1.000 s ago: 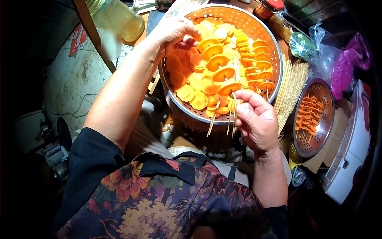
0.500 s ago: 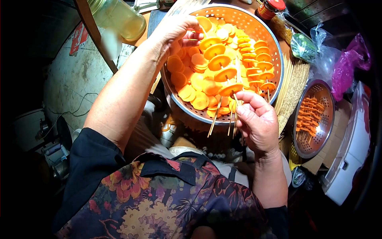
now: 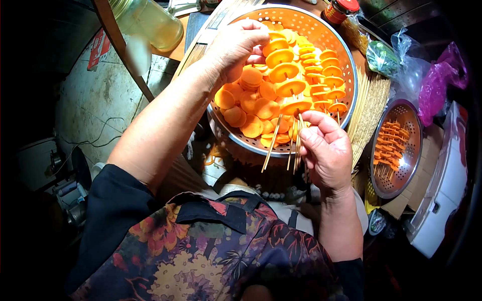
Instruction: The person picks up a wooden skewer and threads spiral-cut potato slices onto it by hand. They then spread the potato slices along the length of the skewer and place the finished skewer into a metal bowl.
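Observation:
My right hand (image 3: 326, 150) pinches the lower end of a bamboo skewer (image 3: 299, 118), which slants up and away over a perforated metal colander (image 3: 228, 138). Several round orange carrot slices (image 3: 283, 72) are threaded along it with gaps between them. At its far end my left hand (image 3: 241, 47) has its fingers closed on a carrot slice (image 3: 274, 36), partly hidden behind the fingertips. Loose carrot slices (image 3: 252, 127) are heaped in the colander. Filled carrot skewers (image 3: 333, 82) rest along its right side, and bare skewer ends poke out over the near rim.
Bundled bamboo sticks (image 3: 370, 115) lie right of the colander. A second colander (image 3: 389, 188) holds finished skewers farther right. Behind are a red-lidded jar (image 3: 340, 11) and plastic bags (image 3: 442, 83). A large jar of pale liquid (image 3: 150, 25) stands at upper left.
My left hand has moved right, bringing its carrot slice to the skewer's far end. The threaded skewer has shifted slightly right and up; my right hand keeps its grip.

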### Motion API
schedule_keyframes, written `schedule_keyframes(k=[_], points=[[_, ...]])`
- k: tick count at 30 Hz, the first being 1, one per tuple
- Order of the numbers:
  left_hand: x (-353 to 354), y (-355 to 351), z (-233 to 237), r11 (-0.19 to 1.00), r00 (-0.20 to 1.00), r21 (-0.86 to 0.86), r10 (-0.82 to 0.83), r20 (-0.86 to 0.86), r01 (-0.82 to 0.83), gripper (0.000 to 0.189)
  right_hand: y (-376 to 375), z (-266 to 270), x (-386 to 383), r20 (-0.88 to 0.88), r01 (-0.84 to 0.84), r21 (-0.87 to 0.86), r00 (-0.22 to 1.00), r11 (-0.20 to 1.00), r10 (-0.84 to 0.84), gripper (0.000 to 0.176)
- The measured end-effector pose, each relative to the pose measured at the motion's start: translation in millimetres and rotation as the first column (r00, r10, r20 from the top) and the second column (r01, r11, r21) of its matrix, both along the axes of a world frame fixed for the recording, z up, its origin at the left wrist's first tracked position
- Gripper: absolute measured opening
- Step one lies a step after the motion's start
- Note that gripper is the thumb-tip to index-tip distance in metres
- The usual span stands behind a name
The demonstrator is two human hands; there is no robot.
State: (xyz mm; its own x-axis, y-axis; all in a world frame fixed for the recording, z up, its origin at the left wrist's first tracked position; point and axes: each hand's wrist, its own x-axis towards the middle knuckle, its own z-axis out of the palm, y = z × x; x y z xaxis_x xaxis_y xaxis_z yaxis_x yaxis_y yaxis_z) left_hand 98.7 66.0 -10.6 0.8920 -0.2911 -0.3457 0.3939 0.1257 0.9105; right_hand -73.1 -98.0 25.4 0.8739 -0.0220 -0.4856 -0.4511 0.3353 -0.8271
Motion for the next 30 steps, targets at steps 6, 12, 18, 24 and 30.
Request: schedule_keyframes(k=[6,12,18,24,30], points=[[-2,-1,-1,1.000,1.000,-0.008,0.025,0.004,-0.025,0.013,-1,1,-1,-0.006,-0.002,-0.006,1.000,1.000,0.001,0.027],[10,12,4,0.997,0.997,0.035,-0.075,0.020,0.074,0.021,-4,6,1,0.020,0.044,-0.001,0.999,0.999,-0.044,0.027],[23,20,-13,0.934,0.990,0.358,-0.036,0.138,-0.016,0.015,-6,4,2,0.007,0.137,0.077,0.990,0.988,-0.138,0.027],[23,22,-31,0.622,0.892,0.783,-0.351,0.285,-0.006,0.013,-9,2,3,0.039,0.171,0.112,0.984,0.979,-0.176,0.028],[13,14,-26,0.496,0.844,0.865,-0.492,0.213,0.071,0.013,-12,3,3,0.061,0.168,0.150,0.982,0.974,-0.178,0.027]])
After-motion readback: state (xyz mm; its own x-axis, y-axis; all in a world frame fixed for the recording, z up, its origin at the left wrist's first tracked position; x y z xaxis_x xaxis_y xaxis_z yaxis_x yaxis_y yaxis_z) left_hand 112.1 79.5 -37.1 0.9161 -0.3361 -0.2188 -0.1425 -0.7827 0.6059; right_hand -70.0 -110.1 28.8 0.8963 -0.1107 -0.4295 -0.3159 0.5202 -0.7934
